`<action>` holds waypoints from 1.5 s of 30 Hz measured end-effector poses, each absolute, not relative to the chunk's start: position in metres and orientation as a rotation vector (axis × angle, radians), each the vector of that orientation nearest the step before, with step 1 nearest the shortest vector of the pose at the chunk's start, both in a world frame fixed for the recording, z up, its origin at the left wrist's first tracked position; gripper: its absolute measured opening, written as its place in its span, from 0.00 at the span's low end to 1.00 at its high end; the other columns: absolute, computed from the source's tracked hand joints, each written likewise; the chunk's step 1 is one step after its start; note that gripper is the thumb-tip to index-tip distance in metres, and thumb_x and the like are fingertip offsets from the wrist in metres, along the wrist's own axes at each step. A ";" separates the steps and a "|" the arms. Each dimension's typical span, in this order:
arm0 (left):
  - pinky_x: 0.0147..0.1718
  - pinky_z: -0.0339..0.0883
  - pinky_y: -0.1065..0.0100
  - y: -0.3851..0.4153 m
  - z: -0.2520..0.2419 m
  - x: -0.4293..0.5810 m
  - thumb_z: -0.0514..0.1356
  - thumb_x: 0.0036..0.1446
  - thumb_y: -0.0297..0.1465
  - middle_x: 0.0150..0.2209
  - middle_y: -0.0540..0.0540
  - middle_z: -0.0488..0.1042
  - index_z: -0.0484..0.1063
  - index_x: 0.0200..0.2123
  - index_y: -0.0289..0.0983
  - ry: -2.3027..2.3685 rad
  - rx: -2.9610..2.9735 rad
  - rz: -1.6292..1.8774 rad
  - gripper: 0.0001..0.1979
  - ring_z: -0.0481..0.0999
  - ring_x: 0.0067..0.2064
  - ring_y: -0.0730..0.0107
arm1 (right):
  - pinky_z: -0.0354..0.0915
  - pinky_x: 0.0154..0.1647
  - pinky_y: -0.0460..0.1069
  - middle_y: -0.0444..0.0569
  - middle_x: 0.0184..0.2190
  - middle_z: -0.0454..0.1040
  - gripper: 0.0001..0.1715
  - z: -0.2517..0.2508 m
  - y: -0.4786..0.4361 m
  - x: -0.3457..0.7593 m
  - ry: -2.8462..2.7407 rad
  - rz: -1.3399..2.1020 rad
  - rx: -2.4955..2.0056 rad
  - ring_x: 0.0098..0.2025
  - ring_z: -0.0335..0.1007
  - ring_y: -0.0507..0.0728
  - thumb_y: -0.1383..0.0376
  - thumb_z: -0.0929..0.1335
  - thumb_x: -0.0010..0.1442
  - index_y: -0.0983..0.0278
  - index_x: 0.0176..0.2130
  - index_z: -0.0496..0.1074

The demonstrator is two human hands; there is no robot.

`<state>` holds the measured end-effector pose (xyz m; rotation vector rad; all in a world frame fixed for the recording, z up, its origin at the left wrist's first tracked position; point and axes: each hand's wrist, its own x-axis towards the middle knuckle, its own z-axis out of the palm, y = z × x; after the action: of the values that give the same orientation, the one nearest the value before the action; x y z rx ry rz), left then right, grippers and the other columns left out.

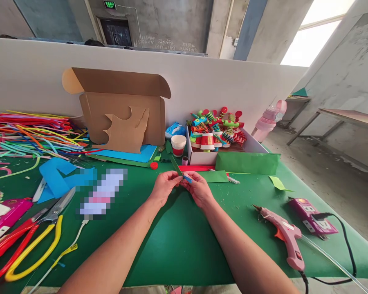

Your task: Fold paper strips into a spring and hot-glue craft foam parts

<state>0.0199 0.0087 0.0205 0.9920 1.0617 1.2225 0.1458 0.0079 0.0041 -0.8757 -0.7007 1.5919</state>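
Observation:
Over the middle of the green table, my left hand (165, 187) pinches a narrow green paper strip (176, 165) that points up and away. My right hand (200, 189) is closed beside it, fingertips meeting those of the left. Between its fingers shows a short blue paper strip (188, 179), which seems to cross the green one; the joint itself is hidden by the fingers. Just beyond the hands lie a red round piece (153, 165), a small dark folded spring (165, 160) and a flat green paper piece (214, 176).
A white box (199, 158) of colourful cup figures stands behind, with stacked paper cups (178, 145) beside it. A pink glue gun (283, 232) and purple power strip (313, 216) lie right. Scissors (53, 216), blue paper (57, 179) and pipe cleaners (33, 132) are left.

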 end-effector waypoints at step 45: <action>0.27 0.60 0.70 0.008 0.014 0.019 0.70 0.38 0.43 0.22 0.51 0.72 0.71 0.24 0.36 1.090 1.025 1.233 0.18 0.70 0.26 0.71 | 0.70 0.35 0.47 0.41 0.22 0.75 0.21 0.003 0.007 0.143 -0.769 1.531 -0.932 0.26 0.71 0.50 0.58 0.81 0.33 0.64 0.24 0.74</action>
<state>0.0191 0.0083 0.0140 1.0245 1.0905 1.2331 0.1433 0.0073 0.0026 -0.9315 -0.7695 1.5306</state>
